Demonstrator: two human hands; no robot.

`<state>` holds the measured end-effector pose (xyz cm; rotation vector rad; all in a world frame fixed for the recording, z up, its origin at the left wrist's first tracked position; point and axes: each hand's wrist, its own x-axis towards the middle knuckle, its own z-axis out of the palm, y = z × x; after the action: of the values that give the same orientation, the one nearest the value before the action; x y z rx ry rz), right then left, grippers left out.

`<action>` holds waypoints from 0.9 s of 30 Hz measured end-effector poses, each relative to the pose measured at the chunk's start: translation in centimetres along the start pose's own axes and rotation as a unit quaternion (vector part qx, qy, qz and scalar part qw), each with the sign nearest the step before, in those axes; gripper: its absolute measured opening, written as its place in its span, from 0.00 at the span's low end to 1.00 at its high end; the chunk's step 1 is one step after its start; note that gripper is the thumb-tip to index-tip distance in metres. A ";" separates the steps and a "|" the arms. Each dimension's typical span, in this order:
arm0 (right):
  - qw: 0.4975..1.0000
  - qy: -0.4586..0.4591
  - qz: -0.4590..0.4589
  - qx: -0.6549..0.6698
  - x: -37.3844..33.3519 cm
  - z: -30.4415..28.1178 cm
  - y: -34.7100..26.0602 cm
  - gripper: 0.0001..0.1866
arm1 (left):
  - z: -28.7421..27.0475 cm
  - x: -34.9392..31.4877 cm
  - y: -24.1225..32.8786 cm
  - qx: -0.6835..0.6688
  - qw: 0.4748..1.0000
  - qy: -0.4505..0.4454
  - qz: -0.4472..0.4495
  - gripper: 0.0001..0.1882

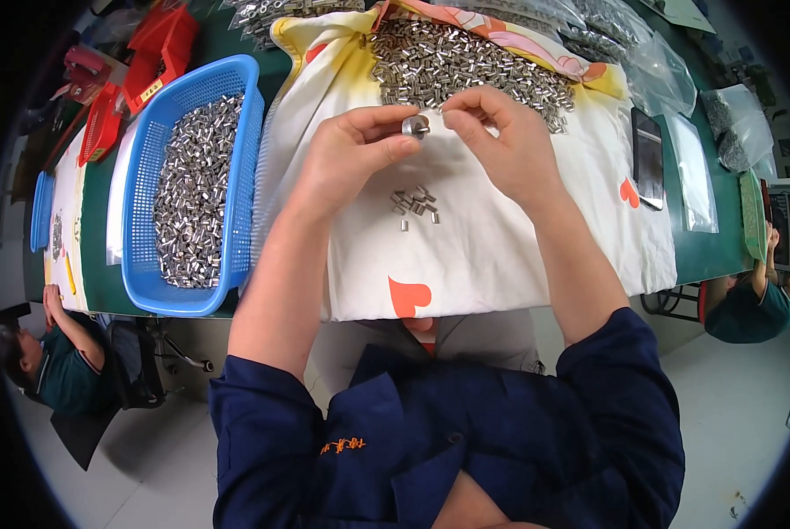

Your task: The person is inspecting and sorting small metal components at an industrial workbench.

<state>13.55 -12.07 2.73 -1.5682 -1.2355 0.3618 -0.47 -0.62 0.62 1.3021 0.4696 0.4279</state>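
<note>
Between the thumb and fingers of my left hand [349, 152] is a small round metal piece with a short stub [415, 128] pointing right. My right hand [505, 145] is just to the right of it, thumb and forefinger pinched together; whatever they hold, if anything, is too small to make out. Below both hands, a few loose short metal sleeves [417, 203] lie on the white cloth [501, 256] with red hearts. Beyond my hands spreads a big heap of similar metal sleeves [465, 66].
To the left stands a blue plastic basket [247, 176] filled with metal sleeves. Red bins [161, 53] are behind it. A phone [648, 159] and a clear plastic bag [693, 176] lie at the right. Other people sit at both sides.
</note>
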 end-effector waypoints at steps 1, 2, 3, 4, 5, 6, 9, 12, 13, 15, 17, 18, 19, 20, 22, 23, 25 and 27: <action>0.999 -0.008 -0.002 -0.038 0.0 -0.1 -0.2 0.06 | -0.1 0.0 -0.1 0.000 1.000 0.001 0.000 0.18; 0.997 -0.016 -0.004 -0.075 0.0 -0.1 -0.3 0.08 | -0.2 0.0 -0.2 -0.004 1.000 -0.006 0.007 0.18; 0.997 -0.014 -0.003 -0.078 -0.1 0.0 -0.1 0.08 | 0.0 0.2 -0.2 -0.010 1.000 -0.018 0.013 0.18; 0.990 -0.034 -0.029 -0.133 -0.3 0.5 0.2 0.10 | 0.1 0.3 -0.1 -0.011 1.000 -0.022 0.013 0.18; 0.979 -0.053 -0.055 -0.188 -0.3 0.7 0.3 0.12 | 0.4 0.4 0.0 -0.001 1.000 -0.021 0.012 0.18; 0.979 -0.052 -0.054 -0.189 -0.3 0.9 0.2 0.12 | 0.5 0.3 0.0 0.011 1.000 -0.019 0.009 0.18; 0.988 -0.073 0.036 -0.131 -0.3 1.2 0.3 0.13 | 0.5 0.2 -0.1 0.035 0.999 -0.004 0.011 0.17; 0.996 -0.073 0.043 0.002 -0.2 1.5 1.1 0.13 | 0.2 0.1 -0.2 0.011 1.000 -0.009 0.012 0.18; 0.996 -0.072 0.050 0.004 -0.3 1.5 1.0 0.13 | 0.1 0.2 -0.3 0.001 1.000 -0.010 0.003 0.18; 0.996 -0.071 0.056 -0.024 -0.5 1.0 0.6 0.13 | 0.3 0.1 -0.2 0.002 1.000 -0.028 -0.006 0.18; 0.996 -0.072 0.045 -0.006 -0.5 0.8 0.5 0.12 | 0.2 0.2 -0.2 0.002 0.999 -0.044 -0.017 0.18; 0.996 -0.082 0.033 0.019 -0.5 0.8 0.3 0.11 | 0.0 0.0 -0.4 -0.036 0.997 -0.061 -0.003 0.18; 0.995 -0.089 0.040 0.001 -0.4 0.7 0.2 0.11 | 0.0 0.0 -0.5 -0.075 0.994 -0.077 0.010 0.18; 0.995 -0.087 0.042 0.001 -0.4 0.4 0.0 0.11 | 0.0 0.1 -0.7 -0.075 0.994 -0.079 0.008 0.18; 0.993 -0.085 0.078 -0.030 -0.2 0.3 -0.4 0.08 | -0.2 0.1 -0.5 -0.019 0.999 -0.044 0.015 0.19; 0.993 -0.089 0.077 -0.025 -0.1 0.5 -0.2 0.08 | -0.2 0.1 -0.3 -0.016 0.999 -0.038 0.014 0.19; 0.998 -0.021 -0.038 -0.056 -0.1 0.8 0.4 0.05 | 0.0 0.2 -0.3 0.001 1.000 -0.020 0.013 0.19; 0.995 -0.010 -0.078 -0.063 -0.2 1.0 0.7 0.04 | -0.1 0.4 -0.3 0.000 1.000 -0.012 0.003 0.19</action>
<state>13.04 -11.64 1.68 -1.5645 -1.4083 0.2026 -0.16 -0.42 0.28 1.3076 0.4461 0.4163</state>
